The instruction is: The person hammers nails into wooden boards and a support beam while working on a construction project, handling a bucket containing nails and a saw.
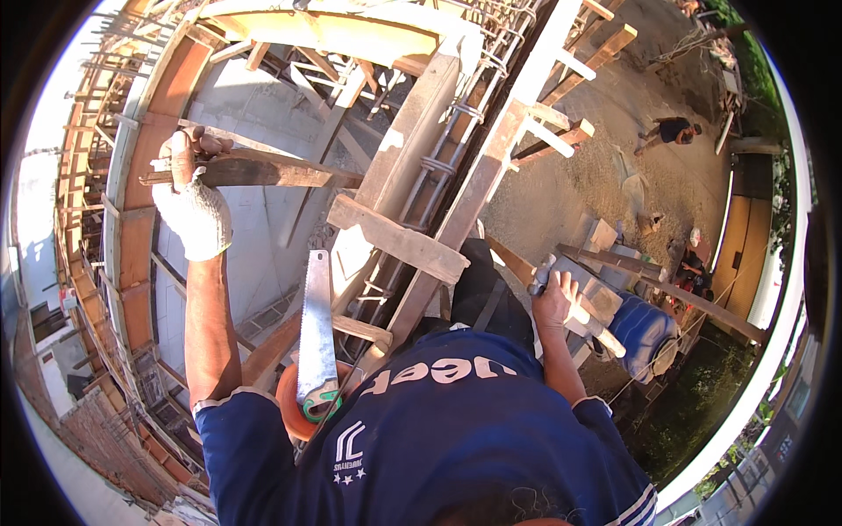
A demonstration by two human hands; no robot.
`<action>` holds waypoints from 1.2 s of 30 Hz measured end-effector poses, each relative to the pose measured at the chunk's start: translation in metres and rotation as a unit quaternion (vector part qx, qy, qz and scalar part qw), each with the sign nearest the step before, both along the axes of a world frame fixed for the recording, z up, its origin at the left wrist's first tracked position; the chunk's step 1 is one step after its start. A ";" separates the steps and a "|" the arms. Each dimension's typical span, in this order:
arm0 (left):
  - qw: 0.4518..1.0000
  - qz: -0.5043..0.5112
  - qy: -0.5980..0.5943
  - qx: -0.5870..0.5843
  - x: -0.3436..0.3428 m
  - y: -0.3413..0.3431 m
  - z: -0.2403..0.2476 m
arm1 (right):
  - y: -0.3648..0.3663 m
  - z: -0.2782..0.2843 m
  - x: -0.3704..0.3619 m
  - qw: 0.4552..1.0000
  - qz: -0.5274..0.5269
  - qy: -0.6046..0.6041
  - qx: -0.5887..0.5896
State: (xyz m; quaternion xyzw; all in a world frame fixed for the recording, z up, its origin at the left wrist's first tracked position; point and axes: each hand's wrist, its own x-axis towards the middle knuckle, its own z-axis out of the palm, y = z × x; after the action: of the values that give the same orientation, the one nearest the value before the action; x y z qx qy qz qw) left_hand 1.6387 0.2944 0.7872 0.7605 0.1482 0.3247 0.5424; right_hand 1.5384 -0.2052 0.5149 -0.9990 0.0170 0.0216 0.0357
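My left hand (195, 202), in a white knit glove with bare fingertips, is raised at the left, its fingers wrapped round the end of a dark wooden board (272, 172). The board reaches right to the formwork beam (412, 131). On my right side, my right hand (553, 302) grips a hammer (601, 333) with a pale handle; its metal head shows beyond my fingers. A short wooden crosspiece (399, 238) lies across the formwork in front of me. Beside my left side, a handsaw (317, 324) with a green and white handle stands blade up against something round and orange (289, 401).
Between the formwork boards runs a steel rebar cage (434, 171). Curved wooden formwork (132, 237) rises at the left. Far below on the right are a person in dark clothes (675, 131), a blue barrel (645, 337) and others near a long timber (702, 302).
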 end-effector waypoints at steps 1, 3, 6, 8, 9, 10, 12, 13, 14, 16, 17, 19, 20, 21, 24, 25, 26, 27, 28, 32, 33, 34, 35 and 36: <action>0.981 0.106 0.041 0.156 -0.002 -0.015 0.017 | -0.002 0.001 0.006 1.000 0.001 0.008 -0.005; 0.898 0.156 -0.143 0.386 -0.006 -0.031 0.044 | -0.005 0.004 0.012 0.999 0.005 0.039 0.016; 0.816 -0.039 -0.176 0.550 -0.017 -0.060 0.064 | -0.016 0.009 0.030 0.984 -0.033 0.151 0.094; 0.838 -0.236 -0.028 0.492 -0.004 -0.101 0.022 | -0.017 0.031 0.063 0.967 -0.014 0.210 0.142; 0.842 -0.324 0.027 0.432 0.023 -0.113 -0.023 | -0.011 0.035 0.085 0.964 -0.018 0.205 0.169; 0.861 -0.321 0.076 0.388 0.048 -0.131 -0.068 | -0.004 0.036 0.105 0.958 -0.017 0.206 0.199; 0.843 -0.258 0.301 0.363 0.094 -0.138 -0.151 | 0.027 0.055 0.157 0.935 -0.013 0.257 0.244; 0.833 -0.201 0.391 0.337 0.114 -0.133 -0.203 | 0.050 0.069 0.184 0.916 -0.002 0.311 0.252; 0.853 -0.077 0.441 0.267 0.127 -0.121 -0.249 | 0.063 0.059 0.198 0.930 0.072 0.253 0.256; 0.833 0.165 0.525 0.053 0.133 -0.081 -0.351 | 0.092 0.034 0.233 0.926 0.177 0.176 0.284; 0.781 0.277 0.553 -0.085 0.130 -0.067 -0.387 | 0.109 0.022 0.250 0.914 0.204 0.163 0.311; 0.739 0.337 0.578 -0.077 0.168 -0.100 -0.365 | 0.147 0.010 0.283 0.912 0.207 0.183 0.305; 0.715 0.370 0.589 -0.069 0.180 -0.110 -0.353 | 0.163 -0.002 0.294 0.909 0.225 0.168 0.309; 0.690 0.398 0.600 -0.067 0.186 -0.106 -0.359 | 0.180 -0.015 0.305 0.905 0.245 0.149 0.313; 0.602 0.481 0.637 -0.031 0.201 -0.102 -0.372 | 0.217 -0.039 0.335 0.904 0.293 0.103 0.293; 0.592 0.484 0.642 -0.047 0.205 -0.102 -0.370 | 0.224 -0.045 0.345 0.907 0.304 0.087 0.279; 0.584 0.487 0.646 -0.064 0.210 -0.104 -0.368 | 0.229 -0.051 0.354 0.909 0.315 0.064 0.263; 0.575 0.490 0.650 -0.082 0.215 -0.103 -0.365 | 0.231 -0.054 0.363 0.915 0.313 0.072 0.244; 0.567 0.480 0.665 -0.074 0.213 -0.099 -0.370 | 0.233 -0.054 0.368 0.919 0.315 0.078 0.225; 0.544 0.490 0.681 -0.005 0.178 -0.087 -0.431 | 0.235 -0.065 0.377 0.922 0.322 0.100 0.192; 0.545 0.488 0.681 -0.008 0.180 -0.091 -0.431 | 0.234 -0.068 0.379 0.921 0.325 0.100 0.193; 0.574 0.476 0.664 -0.058 0.203 -0.098 -0.400 | 0.231 -0.074 0.382 0.920 0.315 0.126 0.197; 0.564 0.466 0.680 -0.053 0.212 -0.100 -0.386 | 0.228 -0.074 0.385 0.916 0.313 0.152 0.201; 0.551 0.457 0.697 -0.051 0.219 -0.103 -0.373 | 0.226 -0.071 0.392 0.908 0.324 0.178 0.196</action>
State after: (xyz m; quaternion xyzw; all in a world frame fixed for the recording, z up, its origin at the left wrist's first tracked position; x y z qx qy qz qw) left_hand 1.8579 0.1918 0.4140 0.5498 0.8235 -0.1108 0.0855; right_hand 1.9305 0.0207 0.4439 -0.9018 -0.3065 0.2122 0.2185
